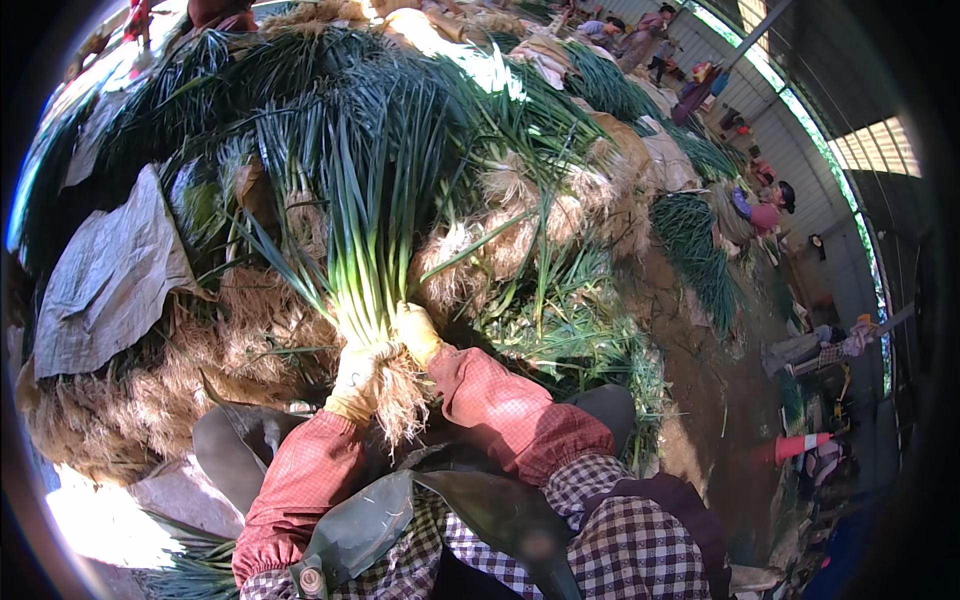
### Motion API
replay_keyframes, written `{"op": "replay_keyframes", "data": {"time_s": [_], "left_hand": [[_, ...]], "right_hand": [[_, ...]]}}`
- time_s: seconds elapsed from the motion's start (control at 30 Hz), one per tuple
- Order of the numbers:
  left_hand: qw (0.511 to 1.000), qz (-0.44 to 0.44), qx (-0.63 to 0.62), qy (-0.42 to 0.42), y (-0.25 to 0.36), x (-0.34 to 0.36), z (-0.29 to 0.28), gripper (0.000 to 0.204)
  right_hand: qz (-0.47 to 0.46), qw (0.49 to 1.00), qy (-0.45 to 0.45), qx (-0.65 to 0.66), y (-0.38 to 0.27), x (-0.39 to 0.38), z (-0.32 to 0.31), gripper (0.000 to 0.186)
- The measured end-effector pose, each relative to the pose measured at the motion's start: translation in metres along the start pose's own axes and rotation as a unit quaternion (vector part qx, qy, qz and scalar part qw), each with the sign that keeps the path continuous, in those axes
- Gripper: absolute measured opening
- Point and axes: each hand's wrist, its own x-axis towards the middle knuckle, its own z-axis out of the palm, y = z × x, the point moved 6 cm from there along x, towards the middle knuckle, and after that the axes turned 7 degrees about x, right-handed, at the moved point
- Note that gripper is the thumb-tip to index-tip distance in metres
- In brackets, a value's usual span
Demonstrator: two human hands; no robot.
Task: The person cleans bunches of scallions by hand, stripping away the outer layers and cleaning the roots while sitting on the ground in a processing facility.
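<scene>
L hand (356,384) & R hand (418,334) clasp 1 scallion bunch (368,285); outer stalks (301,279) could slip if hold's loose, pressure unclear.

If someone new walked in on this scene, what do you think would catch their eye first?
Probably the bunch of long green onions at the center, its pale roots hanging down between the person's yellow-gloved left hand and right hand. Next might come the whitish sheet draped over the heap at left, then the red-and-white cone lying tipped at the lower right.
</scene>
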Motion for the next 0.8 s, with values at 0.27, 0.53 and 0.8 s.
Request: {"op": "replay_keyframes", "data": {"time_s": [0.27, 0.53, 0.8], "left_hand": [[0.997, -0.063, -0.011, 0.037, 0.021, 0.008, -0.013, 0.024], [0.942, -0.181, -0.282, -0.021, -0.015, -0.001, 0.000, 0.028], [0.995, -0.060, 0.051, -0.064, 0.003, -0.005, 0.023, 0.033]], "right_hand": [[-0.019, 0.971, -0.076, -0.227, -0.047, 0.029, 0.035, 0.018], [-0.237, 0.675, 0.335, -0.613, -0.217, 0.003, -0.085, 0.043], [-0.102, 0.953, 0.014, -0.286, -0.086, -0.027, -0.001, 0.023]]}}
